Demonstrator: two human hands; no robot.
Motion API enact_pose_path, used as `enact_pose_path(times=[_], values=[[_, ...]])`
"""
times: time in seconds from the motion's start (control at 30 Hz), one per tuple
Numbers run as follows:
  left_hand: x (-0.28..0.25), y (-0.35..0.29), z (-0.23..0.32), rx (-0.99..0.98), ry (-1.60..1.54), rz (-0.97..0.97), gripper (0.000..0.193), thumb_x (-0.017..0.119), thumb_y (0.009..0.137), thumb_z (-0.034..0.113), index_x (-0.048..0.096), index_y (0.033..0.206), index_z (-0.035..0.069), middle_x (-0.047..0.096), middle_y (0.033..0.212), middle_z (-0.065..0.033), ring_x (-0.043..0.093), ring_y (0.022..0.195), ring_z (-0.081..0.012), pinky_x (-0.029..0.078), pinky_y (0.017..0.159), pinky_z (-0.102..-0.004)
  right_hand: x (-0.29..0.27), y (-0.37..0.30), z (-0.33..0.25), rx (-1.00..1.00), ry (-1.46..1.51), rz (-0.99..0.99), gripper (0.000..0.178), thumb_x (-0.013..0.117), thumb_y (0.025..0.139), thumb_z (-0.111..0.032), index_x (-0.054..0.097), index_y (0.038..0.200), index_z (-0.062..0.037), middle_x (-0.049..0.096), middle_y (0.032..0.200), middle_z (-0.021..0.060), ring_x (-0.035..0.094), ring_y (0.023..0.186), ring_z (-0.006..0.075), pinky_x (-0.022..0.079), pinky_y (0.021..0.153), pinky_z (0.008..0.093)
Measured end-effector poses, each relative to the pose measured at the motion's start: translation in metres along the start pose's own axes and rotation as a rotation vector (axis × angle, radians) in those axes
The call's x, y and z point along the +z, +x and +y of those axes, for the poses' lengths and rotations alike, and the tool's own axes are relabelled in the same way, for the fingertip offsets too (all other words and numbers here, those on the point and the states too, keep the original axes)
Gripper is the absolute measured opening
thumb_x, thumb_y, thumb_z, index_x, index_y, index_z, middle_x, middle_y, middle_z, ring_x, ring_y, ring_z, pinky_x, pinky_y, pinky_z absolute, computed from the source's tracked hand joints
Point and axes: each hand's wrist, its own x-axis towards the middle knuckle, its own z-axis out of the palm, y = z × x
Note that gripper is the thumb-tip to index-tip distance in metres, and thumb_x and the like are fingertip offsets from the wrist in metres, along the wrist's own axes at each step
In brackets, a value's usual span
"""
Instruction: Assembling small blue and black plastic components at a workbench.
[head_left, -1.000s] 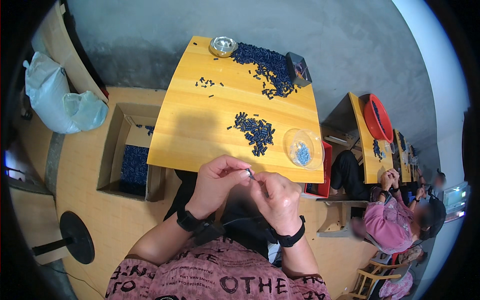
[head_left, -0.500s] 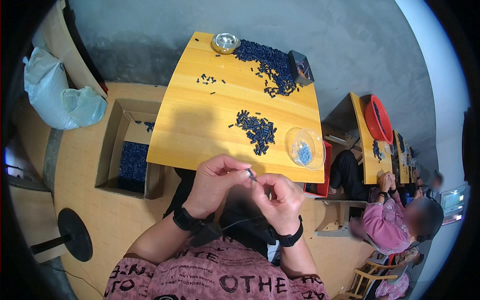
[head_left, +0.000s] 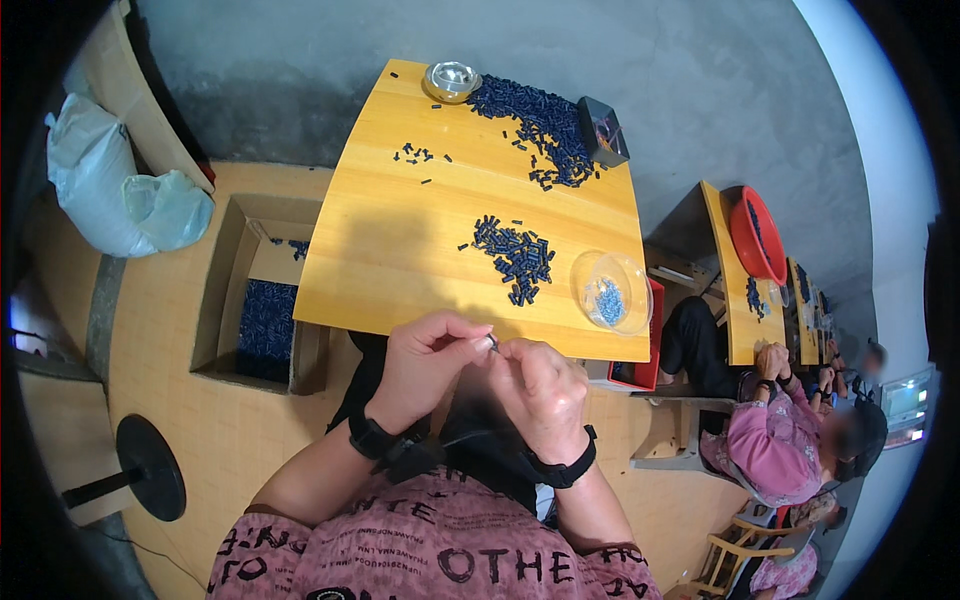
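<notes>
At the table's front edge my left hand (head_left: 425, 365) pinches a small dark cylindrical piece (head_left: 493, 344) between thumb and forefinger. My right hand (head_left: 545, 395) is closed against the same piece, its fingers curled; anything in that pinch is too small to make out. Beyond my hands lies a loose pile of small black cylindrical pieces (head_left: 515, 258) on the wooden table (head_left: 400, 270). To its right stands a clear round bowl (head_left: 640, 290) holding small bluish parts (head_left: 609, 300).
At the table's far side are a larger heap of black pieces (head_left: 540, 120), a metal bowl (head_left: 452, 82) and a black box (head_left: 604, 130). An open cardboard box (head_left: 308, 360) stands left, a red crate (head_left: 645, 372) right. Another person (head_left: 775, 440) sits at a neighbouring table.
My right hand has turned and moved slightly left, its fingers curling more over the dark piece. The piece is now more hidden between my fingertips. My left hand has hardly moved.
</notes>
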Motion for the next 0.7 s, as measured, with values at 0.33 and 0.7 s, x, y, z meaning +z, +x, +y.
enact_pose_path(times=[0.33,0.7], values=[[-0.007,0.002,-0.001,-0.119,-0.231,-0.059,0.011,0.064,0.090,-0.006,0.067,0.099,0.000,0.070,0.092,-0.0101,0.069,0.085,-0.0174,0.057,0.078,-0.0290,0.011,-0.001,0.006,-0.006,0.209,0.079,0.015,0.076,0.080,-0.002,0.065,0.090,-0.0045,0.068,0.079,0.0076,0.068,0.069,0.0240,0.052,0.060,0.0322],[-0.007,0.004,-0.004,-0.009,-0.302,-0.039,0.013,0.063,0.089,-0.008,0.068,0.097,0.000,0.070,0.097,-0.0109,0.067,0.092,-0.0176,0.054,0.084,-0.0300,0.017,-0.001,0.012,-0.146,0.025,0.160,0.021,0.081,0.073,-0.002,0.065,0.086,-0.0035,0.069,0.076,0.0087,0.066,0.065,0.0231,0.051,0.058,0.0305]])
